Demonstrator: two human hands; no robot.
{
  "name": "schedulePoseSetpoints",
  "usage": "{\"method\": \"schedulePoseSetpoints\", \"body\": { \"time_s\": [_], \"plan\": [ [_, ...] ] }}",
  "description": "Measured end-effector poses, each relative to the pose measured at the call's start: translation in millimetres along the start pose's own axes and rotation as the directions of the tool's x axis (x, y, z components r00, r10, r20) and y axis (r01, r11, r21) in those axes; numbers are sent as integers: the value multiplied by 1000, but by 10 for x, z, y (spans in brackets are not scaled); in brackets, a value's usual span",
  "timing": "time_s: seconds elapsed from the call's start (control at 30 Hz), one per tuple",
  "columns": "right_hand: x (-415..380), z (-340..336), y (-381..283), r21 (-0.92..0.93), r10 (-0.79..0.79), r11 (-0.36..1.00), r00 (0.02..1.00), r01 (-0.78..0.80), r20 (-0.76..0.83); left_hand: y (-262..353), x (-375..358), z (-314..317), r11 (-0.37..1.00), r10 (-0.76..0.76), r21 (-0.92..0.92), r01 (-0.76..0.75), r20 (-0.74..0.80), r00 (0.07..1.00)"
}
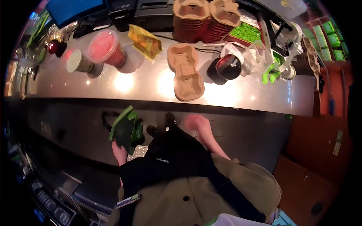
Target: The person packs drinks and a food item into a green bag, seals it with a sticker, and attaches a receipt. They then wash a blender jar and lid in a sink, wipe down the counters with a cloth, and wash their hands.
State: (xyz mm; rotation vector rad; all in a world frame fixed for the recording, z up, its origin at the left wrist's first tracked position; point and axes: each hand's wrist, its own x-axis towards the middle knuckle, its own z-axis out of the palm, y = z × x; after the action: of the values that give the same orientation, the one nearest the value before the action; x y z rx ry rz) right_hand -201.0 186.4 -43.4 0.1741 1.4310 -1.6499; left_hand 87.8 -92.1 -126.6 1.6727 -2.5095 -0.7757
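The left hand [119,150] is gripping a green bag [125,132] below the counter [143,84], the right hand [197,122] is looking too blurry to tell its grip, and a loose hold could be letting the bag drop.

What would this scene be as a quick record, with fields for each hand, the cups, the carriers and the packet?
left hand: holding a green bag-like item
right hand: blurred, nothing visibly held
cups: pink cup and pale cup, side by side on the counter
carriers: one cardboard carrier lying flat, stacked carriers behind
packet: yellow packet, near the pink cup
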Motion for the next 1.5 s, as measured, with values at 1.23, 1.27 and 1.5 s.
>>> {"method": "schedulePoseSetpoints", "body": {
  "time_s": [1.23,1.27,1.5],
  "plan": [
    [177,2341,2039,-572,277,815,802,95,529,-281,-1607,-1266,745,602,37,-666,-467,647],
    [168,2332,2025,-586,273,802,805,112,526,-213,-1604,-1290,714,615,4,-701,-483,624],
    [132,2505,1773,-759,259,504,766,413,589,235,-1646,-1605,576,634,-191,-795,-509,582]
  ]
}}
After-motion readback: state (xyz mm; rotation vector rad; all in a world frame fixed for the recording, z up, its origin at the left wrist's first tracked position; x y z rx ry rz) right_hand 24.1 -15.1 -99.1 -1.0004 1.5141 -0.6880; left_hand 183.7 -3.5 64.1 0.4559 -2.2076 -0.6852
